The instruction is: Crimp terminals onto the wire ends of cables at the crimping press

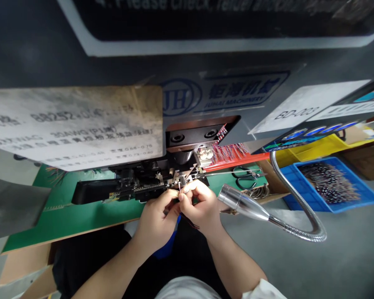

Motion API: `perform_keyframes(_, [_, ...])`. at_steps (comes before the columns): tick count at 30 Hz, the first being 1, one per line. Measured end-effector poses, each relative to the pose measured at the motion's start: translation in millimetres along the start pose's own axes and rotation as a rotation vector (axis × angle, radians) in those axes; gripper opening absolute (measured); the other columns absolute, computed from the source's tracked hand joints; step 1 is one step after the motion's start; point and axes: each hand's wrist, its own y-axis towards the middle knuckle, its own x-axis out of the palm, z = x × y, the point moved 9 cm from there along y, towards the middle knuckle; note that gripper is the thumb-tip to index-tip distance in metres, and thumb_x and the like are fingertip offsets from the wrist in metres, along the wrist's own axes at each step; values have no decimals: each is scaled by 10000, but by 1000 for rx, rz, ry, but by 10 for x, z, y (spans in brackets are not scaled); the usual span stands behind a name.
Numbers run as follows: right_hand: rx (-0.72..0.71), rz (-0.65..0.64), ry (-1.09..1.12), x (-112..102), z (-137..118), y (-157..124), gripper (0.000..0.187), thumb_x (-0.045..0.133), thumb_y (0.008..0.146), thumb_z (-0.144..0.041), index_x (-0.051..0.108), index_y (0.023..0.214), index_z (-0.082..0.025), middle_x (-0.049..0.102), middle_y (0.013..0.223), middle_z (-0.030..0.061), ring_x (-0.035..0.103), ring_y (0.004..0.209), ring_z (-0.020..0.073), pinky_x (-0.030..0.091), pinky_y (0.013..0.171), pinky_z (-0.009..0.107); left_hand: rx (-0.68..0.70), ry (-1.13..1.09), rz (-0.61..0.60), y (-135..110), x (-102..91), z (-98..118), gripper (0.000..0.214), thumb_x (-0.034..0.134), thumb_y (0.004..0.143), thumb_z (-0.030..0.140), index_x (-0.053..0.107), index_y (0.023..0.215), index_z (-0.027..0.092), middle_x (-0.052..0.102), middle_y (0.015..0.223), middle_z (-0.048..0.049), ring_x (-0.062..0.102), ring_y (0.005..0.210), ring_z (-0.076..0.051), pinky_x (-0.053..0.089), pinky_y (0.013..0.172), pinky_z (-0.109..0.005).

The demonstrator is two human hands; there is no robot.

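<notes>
My left hand and my right hand meet in front of the metal tooling of a bench press. Both have thumb and forefinger pinched together, their tips almost touching. A thin wire stands up between the fingertips towards the tooling. Dark wires hang out below my right hand. The fingers largely cover the wire ends, so exactly where each hand grips is hard to see.
The grey machine housing fills the upper view. A flexible lamp reaches in at the right. Scissors lie on the green bench top. Bundled wires lie in a red tray; a blue bin holds more short wires.
</notes>
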Motion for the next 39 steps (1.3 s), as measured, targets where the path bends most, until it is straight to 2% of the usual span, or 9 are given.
perform_keyframes(4, [-149, 28, -121, -4, -167, -12, 104, 603, 823, -114, 656, 858, -195, 555, 626, -47, 479, 494, 86, 413, 489, 201, 34, 77, 30, -8, -30, 29, 133, 568, 939, 229, 678, 1013, 245, 736, 855, 26, 672, 714, -120, 470, 669, -197])
perform_keyframes(6, [-180, 28, -149, 3, -205, -15, 119, 598, 825, -114, 678, 867, -191, 587, 646, -36, 489, 493, 86, 407, 473, 199, 46, 99, 37, -13, -39, 42, 132, 571, 937, 228, 678, 1013, 247, 739, 851, 27, 682, 725, -123, 474, 676, -198])
perform_keyframes(10, [-170, 51, -179, -9, -197, -6, 90, 619, 820, -132, 676, 873, -178, 513, 550, -63, 455, 447, 82, 391, 444, 197, 61, 119, 53, -22, -50, 60, 128, 579, 930, 224, 671, 1016, 246, 753, 900, 21, 700, 757, -131, 486, 697, -205])
perform_keyframes(20, [-149, 61, -152, -11, -130, 0, 31, 646, 838, -180, 658, 864, -191, 481, 543, -74, 461, 454, 88, 412, 471, 212, 87, 173, 79, -7, -67, 63, 160, 557, 935, 213, 657, 1056, 244, 767, 1006, -5, 730, 877, -163, 519, 763, -227])
perform_keyframes(25, [-96, 52, -113, -27, -85, -10, 102, 656, 823, -172, 651, 923, -195, 449, 526, -94, 438, 437, 79, 427, 472, 204, 116, 229, 86, -13, -75, 110, 139, 539, 944, 225, 663, 1006, 237, 767, 978, -18, 726, 856, -169, 519, 764, -235])
perform_keyframes(28, [-105, 22, -137, -11, -105, -14, 82, 637, 825, -152, 667, 888, -195, 504, 554, -70, 471, 460, 86, 441, 480, 208, 95, 264, 62, -14, -49, 89, 136, 527, 948, 241, 662, 962, 231, 760, 851, -13, 720, 760, -168, 503, 676, -225])
perform_keyframes(31, [-157, 16, -142, -14, -160, -27, 90, 616, 827, -128, 674, 845, -195, 595, 614, -35, 520, 486, 96, 460, 483, 216, 100, 280, 62, -13, -39, 80, 146, 531, 930, 226, 671, 970, 233, 759, 842, -18, 714, 724, -169, 496, 647, -226])
perform_keyframes(35, [-247, -16, -139, 5, -241, -55, 170, 619, 839, -107, 717, 939, -204, 738, 807, 27, 664, 629, 145, 542, 560, 242, 117, 284, 81, -13, -57, 103, 160, 538, 921, 209, 681, 990, 231, 753, 815, -11, 706, 698, -163, 489, 636, -222])
perform_keyframes(39, [-224, 25, -163, -26, -206, -61, 163, 664, 839, -141, 722, 977, -207, 744, 803, 25, 628, 539, 126, 526, 492, 228, 136, 249, 90, -23, -77, 152, 147, 529, 950, 226, 671, 988, 236, 766, 911, -5, 722, 799, -152, 509, 718, -211])
